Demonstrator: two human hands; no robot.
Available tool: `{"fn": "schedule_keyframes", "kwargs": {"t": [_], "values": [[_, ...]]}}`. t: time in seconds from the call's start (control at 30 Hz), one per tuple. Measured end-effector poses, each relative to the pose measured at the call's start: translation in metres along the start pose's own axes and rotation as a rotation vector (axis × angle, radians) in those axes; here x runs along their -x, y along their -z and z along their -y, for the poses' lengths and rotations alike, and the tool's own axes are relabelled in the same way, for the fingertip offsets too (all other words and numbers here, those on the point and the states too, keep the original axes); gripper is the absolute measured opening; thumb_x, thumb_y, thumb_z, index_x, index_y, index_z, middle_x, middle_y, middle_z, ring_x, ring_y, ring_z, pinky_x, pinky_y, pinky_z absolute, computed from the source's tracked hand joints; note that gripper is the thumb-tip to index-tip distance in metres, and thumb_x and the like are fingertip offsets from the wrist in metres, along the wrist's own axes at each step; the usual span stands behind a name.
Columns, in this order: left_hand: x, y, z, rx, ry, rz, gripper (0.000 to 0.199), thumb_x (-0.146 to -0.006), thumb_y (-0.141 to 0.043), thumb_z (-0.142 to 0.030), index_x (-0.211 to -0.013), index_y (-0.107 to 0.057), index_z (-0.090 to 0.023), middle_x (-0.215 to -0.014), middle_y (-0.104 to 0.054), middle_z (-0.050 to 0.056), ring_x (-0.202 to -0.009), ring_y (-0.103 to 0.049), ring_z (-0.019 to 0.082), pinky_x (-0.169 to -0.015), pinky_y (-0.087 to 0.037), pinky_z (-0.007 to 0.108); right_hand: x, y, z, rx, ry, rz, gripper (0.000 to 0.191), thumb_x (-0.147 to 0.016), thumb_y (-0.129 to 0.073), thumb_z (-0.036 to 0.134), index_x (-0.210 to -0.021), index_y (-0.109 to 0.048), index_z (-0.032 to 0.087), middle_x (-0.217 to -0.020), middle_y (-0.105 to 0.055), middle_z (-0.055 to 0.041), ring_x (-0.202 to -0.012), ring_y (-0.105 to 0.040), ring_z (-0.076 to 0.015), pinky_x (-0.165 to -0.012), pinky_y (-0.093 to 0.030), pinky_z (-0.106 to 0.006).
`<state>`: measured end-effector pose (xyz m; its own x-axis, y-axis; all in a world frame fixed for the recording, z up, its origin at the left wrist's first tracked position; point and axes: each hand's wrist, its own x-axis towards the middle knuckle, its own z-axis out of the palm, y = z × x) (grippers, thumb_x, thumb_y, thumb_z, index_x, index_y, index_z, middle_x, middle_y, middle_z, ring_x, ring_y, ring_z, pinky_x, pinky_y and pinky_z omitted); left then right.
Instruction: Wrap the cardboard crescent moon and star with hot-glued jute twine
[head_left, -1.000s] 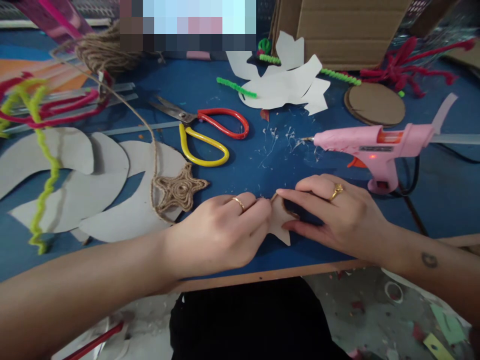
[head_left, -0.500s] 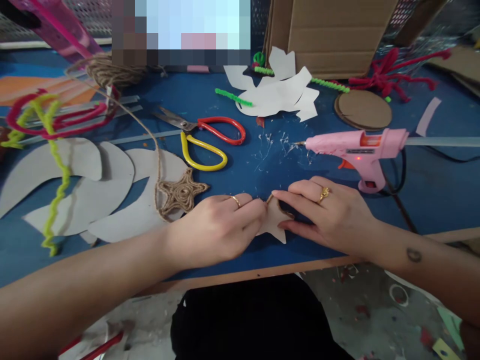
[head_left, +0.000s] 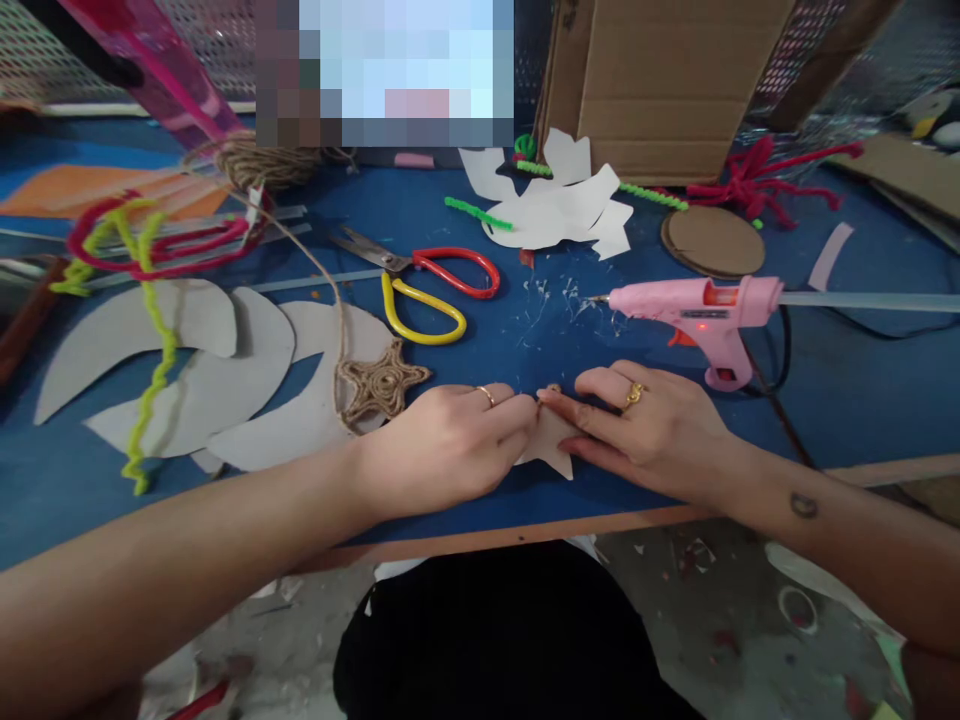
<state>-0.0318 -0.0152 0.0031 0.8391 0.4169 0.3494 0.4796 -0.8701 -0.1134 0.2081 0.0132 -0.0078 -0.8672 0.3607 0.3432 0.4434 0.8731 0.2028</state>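
Observation:
A pale cardboard star (head_left: 553,448) lies near the table's front edge, with brown twine (head_left: 553,388) along its upper edge. My left hand (head_left: 457,440) is closed on the star's left side, its fingertips pinched at the twine and partly hidden. My right hand (head_left: 645,425) grips the star from the right, index finger pressed on its upper point and thumb against its side. Left of my left hand rests a star covered in coiled twine (head_left: 384,380), from which a strand runs back to the twine ball (head_left: 270,163).
A pink glue gun (head_left: 697,300) lies behind my right hand, its red light on. Scissors (head_left: 427,285) with red and yellow handles lie behind my left hand. Grey crescent cutouts (head_left: 262,340), white paper shapes (head_left: 551,215) and cardboard discs (head_left: 712,240) are spread around.
The view has shifted slightly, so the table's things sit a little differently in the picture. Both hands stay on the star; a bit of twine now shows above my right index fingertip.

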Motion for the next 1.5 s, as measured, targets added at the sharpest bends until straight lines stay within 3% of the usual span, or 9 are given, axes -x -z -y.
{"fn": "schedule_keyframes", "kwargs": {"t": [0.17,0.5,0.7,0.97,1.23,1.5], "values": [[-0.0018,0.0003,-0.0011,-0.010,-0.001,-0.013,0.033,-0.097,-0.033,-0.006,-0.086,-0.064,-0.008,-0.081,-0.068,0.006,-0.066,-0.062,0.014,-0.054,-0.051,0.025,0.0001,0.0011,0.0001,0.017,0.007,-0.014,0.035,-0.095,-0.052,0.037,-0.125,-0.061,0.022,-0.093,-0.066,-0.0026,-0.077,-0.051,-0.0165,-0.065,-0.042,-0.028],[-0.0006,-0.0009,0.0003,0.002,-0.014,-0.034,0.032,-0.095,-0.034,-0.004,-0.086,-0.064,-0.008,-0.082,-0.068,0.007,-0.067,-0.062,0.014,-0.055,-0.053,0.025,-0.0009,0.0003,0.0000,-0.026,0.012,-0.026,0.034,-0.094,-0.054,0.035,-0.122,-0.063,0.019,-0.091,-0.066,-0.0040,-0.073,-0.052,-0.0162,-0.064,-0.045,-0.029],[-0.0009,-0.0020,-0.0001,0.002,-0.017,-0.062,0.030,-0.094,-0.036,-0.003,-0.086,-0.065,-0.007,-0.082,-0.069,0.008,-0.069,-0.065,0.015,-0.058,-0.056,0.025,-0.0003,-0.0009,-0.0016,-0.108,-0.043,-0.126,0.037,-0.090,-0.061,0.029,-0.119,-0.064,0.007,-0.090,-0.067,-0.0078,-0.078,-0.060,-0.0165,-0.074,-0.052,-0.031],[-0.0002,-0.0048,-0.0012,-0.073,-0.023,-0.094,0.029,-0.096,-0.038,-0.006,-0.082,-0.063,-0.009,-0.078,-0.068,0.006,-0.067,-0.065,0.014,-0.058,-0.057,0.025,-0.0010,-0.0019,0.0002,-0.103,-0.055,-0.068,0.035,-0.088,-0.062,0.031,-0.116,-0.065,0.010,-0.094,-0.068,-0.0076,-0.076,-0.060,-0.0181,-0.067,-0.053,-0.032],[-0.0006,-0.0041,-0.0037,-0.120,-0.083,-0.124,0.026,-0.091,-0.045,-0.004,-0.074,-0.063,-0.009,-0.071,-0.066,0.006,-0.064,-0.065,0.016,-0.059,-0.058,0.027,-0.0010,-0.0007,0.0005,-0.099,-0.051,-0.079,0.032,-0.089,-0.061,0.031,-0.113,-0.065,0.010,-0.094,-0.068,-0.0082,-0.078,-0.060,-0.0172,-0.073,-0.052,-0.031],[-0.0006,-0.0041,-0.0039,-0.111,-0.059,-0.114,0.027,-0.093,-0.042,-0.005,-0.076,-0.063,-0.009,-0.073,-0.065,0.005,-0.065,-0.063,0.015,-0.059,-0.057,0.026,-0.0015,-0.0015,0.0002,-0.106,-0.046,-0.077,0.036,-0.091,-0.058,0.032,-0.118,-0.063,0.010,-0.095,-0.068,-0.0081,-0.079,-0.059,-0.0169,-0.074,-0.052,-0.031]]}}
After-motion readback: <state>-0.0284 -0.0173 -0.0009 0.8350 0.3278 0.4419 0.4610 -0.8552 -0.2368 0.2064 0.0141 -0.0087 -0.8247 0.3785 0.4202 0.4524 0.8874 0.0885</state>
